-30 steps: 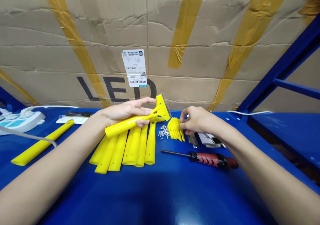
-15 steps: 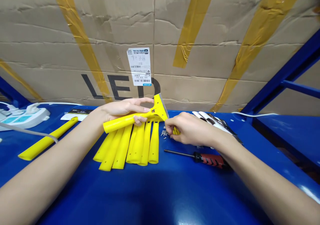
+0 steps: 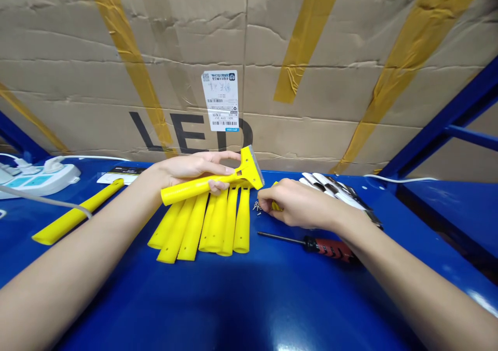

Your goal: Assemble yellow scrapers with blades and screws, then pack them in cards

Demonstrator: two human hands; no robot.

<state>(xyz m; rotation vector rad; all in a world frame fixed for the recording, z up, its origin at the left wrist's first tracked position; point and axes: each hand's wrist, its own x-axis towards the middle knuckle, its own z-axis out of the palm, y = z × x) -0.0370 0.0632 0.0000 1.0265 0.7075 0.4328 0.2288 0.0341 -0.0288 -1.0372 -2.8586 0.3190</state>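
Note:
My left hand (image 3: 198,165) is closed around a yellow scraper (image 3: 190,189), thumb on top near its neck. The wide head points right and carries a metal strip along its edge. Just right of that head, my right hand (image 3: 288,201) has thumb and forefinger pinched together. Whatever they may hold is hidden. Small yellow pieces (image 3: 275,205) show behind and between its fingers, and I cannot tell whether they are held. Small screws (image 3: 257,206) lie by the right fingertips. Beneath the scraper, several yellow handles (image 3: 213,231) lie side by side on the blue surface (image 3: 233,304).
A screwdriver (image 3: 330,248) with a red and black grip lies below my right hand. White and black packages (image 3: 338,190) are behind my right wrist. At left are another yellow handle (image 3: 78,213) and a white power strip (image 3: 58,179). A cardboard box (image 3: 187,39) stands at the back.
My right hand has drawn slightly away from the scraper's head, leaving a gap. The scraper has turned a little, showing more metal. The whole view has shifted slightly.

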